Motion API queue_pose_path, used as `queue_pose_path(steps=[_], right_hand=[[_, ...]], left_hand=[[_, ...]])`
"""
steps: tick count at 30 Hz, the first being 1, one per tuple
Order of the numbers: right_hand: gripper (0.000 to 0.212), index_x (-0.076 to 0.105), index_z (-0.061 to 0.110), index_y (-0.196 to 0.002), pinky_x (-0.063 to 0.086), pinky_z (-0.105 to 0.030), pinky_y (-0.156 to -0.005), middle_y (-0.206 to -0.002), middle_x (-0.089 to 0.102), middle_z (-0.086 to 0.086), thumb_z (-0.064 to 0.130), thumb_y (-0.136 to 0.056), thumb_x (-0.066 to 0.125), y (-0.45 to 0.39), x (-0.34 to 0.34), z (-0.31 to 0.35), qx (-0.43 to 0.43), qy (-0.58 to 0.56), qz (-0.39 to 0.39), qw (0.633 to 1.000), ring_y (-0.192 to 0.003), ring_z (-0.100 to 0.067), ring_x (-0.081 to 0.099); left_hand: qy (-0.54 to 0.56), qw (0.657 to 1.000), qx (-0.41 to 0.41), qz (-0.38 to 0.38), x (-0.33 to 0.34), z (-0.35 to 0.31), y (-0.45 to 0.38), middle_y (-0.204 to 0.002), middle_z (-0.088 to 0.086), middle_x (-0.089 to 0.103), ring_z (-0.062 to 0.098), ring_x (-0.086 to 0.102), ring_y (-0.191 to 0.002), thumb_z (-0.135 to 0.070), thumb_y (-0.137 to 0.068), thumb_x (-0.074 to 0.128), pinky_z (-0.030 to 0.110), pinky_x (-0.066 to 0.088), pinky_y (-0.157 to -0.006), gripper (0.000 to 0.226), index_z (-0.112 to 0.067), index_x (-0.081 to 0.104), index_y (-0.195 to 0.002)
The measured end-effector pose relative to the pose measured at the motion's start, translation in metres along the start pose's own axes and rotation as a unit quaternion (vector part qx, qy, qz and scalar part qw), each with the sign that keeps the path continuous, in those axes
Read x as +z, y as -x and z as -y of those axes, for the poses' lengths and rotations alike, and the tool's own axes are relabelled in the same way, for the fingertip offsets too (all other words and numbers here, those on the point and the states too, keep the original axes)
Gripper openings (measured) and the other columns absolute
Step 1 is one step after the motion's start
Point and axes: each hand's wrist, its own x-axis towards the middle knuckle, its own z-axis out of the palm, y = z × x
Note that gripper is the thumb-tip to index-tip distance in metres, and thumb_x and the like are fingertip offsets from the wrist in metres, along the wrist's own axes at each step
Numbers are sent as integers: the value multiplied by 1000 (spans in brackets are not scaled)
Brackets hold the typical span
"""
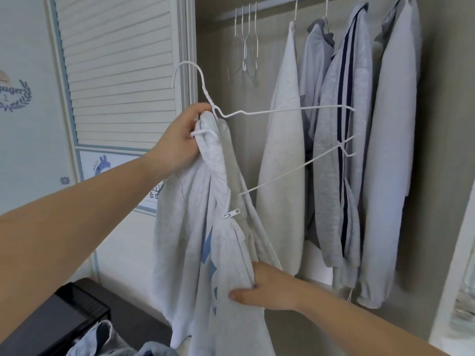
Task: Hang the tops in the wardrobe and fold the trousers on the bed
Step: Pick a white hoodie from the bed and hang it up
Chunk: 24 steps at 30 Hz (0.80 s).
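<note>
A light grey zip-up top point(190, 242) with a blue print hangs in front of the open wardrobe. My left hand point(180, 140) grips its collar together with the neck of a white wire hanger point(282, 111). One arm of the hanger sits inside the top; the other sticks out bare to the right. My right hand point(267, 286) grips the top's front edge lower down, below the zip pull point(232, 213).
Several grey and white tops point(347, 150) hang on the wardrobe rail point(277, 3) at the right. Empty wire hangers point(245, 39) hang left of them. A slatted wardrobe door point(115, 68) stands at the left. More clothes point(108, 340) lie at the bottom beside a dark box point(59, 319).
</note>
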Motion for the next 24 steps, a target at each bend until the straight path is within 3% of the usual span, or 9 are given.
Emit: queue_pose_path(steps=[3,7,10,12,14,17,19,22,24], right_hand=[[7,57,46,-94,42,-5,-72,-95,59,28,43,-88,55,8,-18,-7,-1,93,-23,995,-90,4,59],[12,40,39,-83,42,-21,-62,-78,57,11,42,-93,45,24,-72,-12,-1,330,-57,942,-70,-11,54],[14,45,37,-94,42,-27,-66,-68,50,15,50,-93,40,32,-107,-7,-50,483,-69,871,-68,-14,52],[38,52,35,-109,42,-27,-83,-78,61,13,60,-91,30,37,-129,0,-99,568,-81,813,-73,-14,55],[51,55,34,-102,34,-29,-102,-85,65,13,68,-86,21,44,-151,8,-108,621,-79,772,-77,-10,59],[63,59,31,-92,25,-32,-108,-90,63,15,72,-83,12,53,-173,19,-93,690,-48,716,-86,-7,60],[65,60,32,-96,22,-33,-109,-97,63,16,71,-83,10,56,-182,26,-85,727,-26,681,-94,-7,59],[61,60,33,-102,20,-33,-111,-105,62,16,66,-85,12,57,-192,43,-86,755,-8,650,-101,-8,58],[52,59,31,-102,19,-33,-112,-105,63,13,60,-88,19,52,-196,61,-100,764,-20,637,-102,-9,59]], left_hand=[[-55,998,7,-16,-20,21,15,-123,-12,51,-17,47,-109,11,-86,49,-2,31,-92,53,-12,46,-134],[-129,991,-21,38,-45,48,40,-129,-11,52,-4,47,-112,9,-87,48,-3,30,-91,70,-34,37,-140],[-159,983,-17,88,-52,53,53,-125,-13,53,-4,46,-109,6,-91,49,-3,31,-89,70,-38,30,-142],[-176,976,-8,129,-57,54,59,-128,-14,55,2,51,-112,1,-93,51,7,35,-93,69,-35,23,-145],[-200,963,6,178,-59,53,65,-119,-11,63,9,59,-99,-1,-92,54,21,39,-88,72,-30,15,-144],[-202,946,48,249,-51,50,73,-114,-42,55,-7,59,-95,-4,-92,56,7,39,-85,73,-24,11,-145],[-192,935,52,293,-43,46,76,-109,-51,50,-12,57,-96,-5,-94,54,1,37,-82,74,-40,13,-144],[-188,915,83,346,-26,37,77,-120,-47,48,-20,51,-105,-17,-98,48,0,36,-86,64,-57,18,-139],[-192,907,91,364,-9,29,74,-125,-31,54,-12,54,-105,-18,-99,45,4,39,-88,60,-51,19,-143]])
